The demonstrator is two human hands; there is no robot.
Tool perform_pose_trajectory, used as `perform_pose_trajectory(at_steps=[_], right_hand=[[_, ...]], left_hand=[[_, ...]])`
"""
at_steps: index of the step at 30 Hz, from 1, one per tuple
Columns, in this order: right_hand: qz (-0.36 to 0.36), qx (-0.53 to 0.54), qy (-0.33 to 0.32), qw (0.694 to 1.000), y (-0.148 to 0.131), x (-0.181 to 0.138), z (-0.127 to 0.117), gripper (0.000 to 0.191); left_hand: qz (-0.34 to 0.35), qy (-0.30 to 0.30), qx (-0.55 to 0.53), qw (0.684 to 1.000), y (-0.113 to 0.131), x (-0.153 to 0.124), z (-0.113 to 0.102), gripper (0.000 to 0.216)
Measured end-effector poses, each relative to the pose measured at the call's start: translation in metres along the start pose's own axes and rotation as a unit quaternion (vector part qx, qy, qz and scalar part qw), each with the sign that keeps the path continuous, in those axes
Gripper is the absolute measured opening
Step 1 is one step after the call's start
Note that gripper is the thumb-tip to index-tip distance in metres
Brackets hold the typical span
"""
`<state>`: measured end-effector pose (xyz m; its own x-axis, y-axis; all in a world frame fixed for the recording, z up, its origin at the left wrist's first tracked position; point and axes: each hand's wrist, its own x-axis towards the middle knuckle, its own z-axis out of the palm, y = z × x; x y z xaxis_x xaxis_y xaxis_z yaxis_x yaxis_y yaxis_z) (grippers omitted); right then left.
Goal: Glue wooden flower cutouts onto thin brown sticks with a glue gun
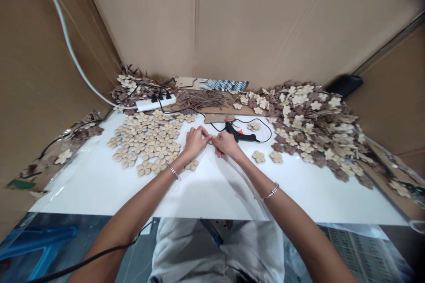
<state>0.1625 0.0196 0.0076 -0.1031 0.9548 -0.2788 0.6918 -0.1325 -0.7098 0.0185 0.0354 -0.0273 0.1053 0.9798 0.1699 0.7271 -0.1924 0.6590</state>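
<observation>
My left hand (pixel 195 142) and my right hand (pixel 226 143) meet over the middle of the white tabletop (pixel 206 190). Both are closed, pinching a small beige flower (pixel 211 140) between them, mostly covered by the fingertips. Just beyond my right hand lies a black glue gun (pixel 244 135) with an orange tip and trigger. Many loose beige flowers (pixel 149 141) spread to the left of my left hand, one of them close to its wrist. Two more flowers (pixel 259 156) lie right of my right hand, and another sits behind the glue gun.
A big heap of brown and beige flowers (pixel 308 119) covers the right side. At the back are a white power strip (pixel 156 103) with plugs, brown stems (pixel 201 98) and grey-white striped pieces (pixel 224 85). Cardboard walls (pixel 249 22) enclose the table. The glue gun's cord loops behind it.
</observation>
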Motion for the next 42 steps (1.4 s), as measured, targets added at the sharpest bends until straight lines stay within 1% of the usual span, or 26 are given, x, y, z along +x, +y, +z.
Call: perform_pose_trajectory(at_steps=[2, 3, 4, 6, 8, 9, 11, 18, 23, 26, 29, 33, 35, 37, 39, 42], right_hand=[[-0.034, -0.121, 0.050, 0.991, -0.005, -0.014, -0.004, 0.026], [-0.042, -0.183, 0.097, 0.977, -0.007, -0.022, -0.005, 0.020], [-0.055, -0.243, 0.140, 0.958, -0.008, -0.029, -0.005, 0.017], [-0.110, -0.330, 0.193, 0.917, -0.009, -0.040, -0.005, 0.023], [-0.184, -0.374, 0.186, 0.889, -0.005, -0.045, -0.003, 0.028], [-0.209, -0.384, 0.179, 0.881, -0.003, -0.045, -0.002, 0.032], [-0.229, -0.391, 0.165, 0.876, 0.003, -0.042, 0.001, 0.037], [-0.224, -0.385, 0.152, 0.882, 0.016, -0.031, 0.004, 0.038], [-0.230, -0.384, 0.151, 0.881, 0.020, -0.028, 0.002, 0.040], [-0.240, -0.371, 0.152, 0.884, 0.021, -0.025, 0.000, 0.037], [-0.244, -0.305, 0.166, 0.905, 0.024, -0.019, -0.004, 0.032], [-0.237, -0.174, 0.183, 0.938, 0.029, -0.009, -0.007, 0.030], [-0.227, -0.121, 0.164, 0.952, 0.030, -0.005, -0.007, 0.031], [-0.207, -0.084, 0.130, 0.966, 0.028, -0.002, -0.008, 0.032], [-0.187, -0.068, 0.099, 0.975, 0.025, -0.001, -0.010, 0.030], [-0.170, -0.066, 0.083, 0.980, 0.022, 0.000, -0.014, 0.026]], left_hand=[[0.001, 0.005, -0.008, 1.000, -0.001, 0.000, 0.001, 0.012], [0.000, 0.010, -0.012, 1.000, -0.002, 0.000, 0.002, 0.012], [-0.002, 0.014, -0.016, 1.000, -0.002, 0.000, 0.003, 0.012], [-0.006, 0.019, -0.021, 1.000, -0.003, 0.001, 0.004, 0.013], [-0.008, 0.020, -0.026, 0.999, -0.004, 0.000, 0.004, 0.013], [-0.009, 0.020, -0.028, 0.999, -0.004, 0.000, 0.004, 0.013], [-0.013, 0.021, -0.034, 0.999, -0.004, 0.000, 0.004, 0.013], [-0.017, 0.012, -0.037, 0.999, -0.003, 0.001, 0.002, 0.013], [-0.013, 0.013, -0.039, 0.999, -0.004, 0.001, 0.002, 0.013], [-0.013, 0.014, -0.036, 0.999, -0.004, 0.001, 0.002, 0.013], [-0.009, 0.013, -0.045, 0.999, -0.005, 0.002, 0.002, 0.012], [0.006, 0.001, -0.076, 0.997, -0.008, 0.003, 0.003, 0.013], [0.024, -0.005, -0.106, 0.994, -0.009, 0.003, 0.003, 0.013], [0.043, -0.013, -0.144, 0.989, -0.008, 0.003, 0.003, 0.013], [0.060, -0.021, -0.171, 0.983, -0.006, 0.001, 0.002, 0.013], [0.068, -0.031, -0.186, 0.980, -0.003, 0.000, 0.000, 0.014]])
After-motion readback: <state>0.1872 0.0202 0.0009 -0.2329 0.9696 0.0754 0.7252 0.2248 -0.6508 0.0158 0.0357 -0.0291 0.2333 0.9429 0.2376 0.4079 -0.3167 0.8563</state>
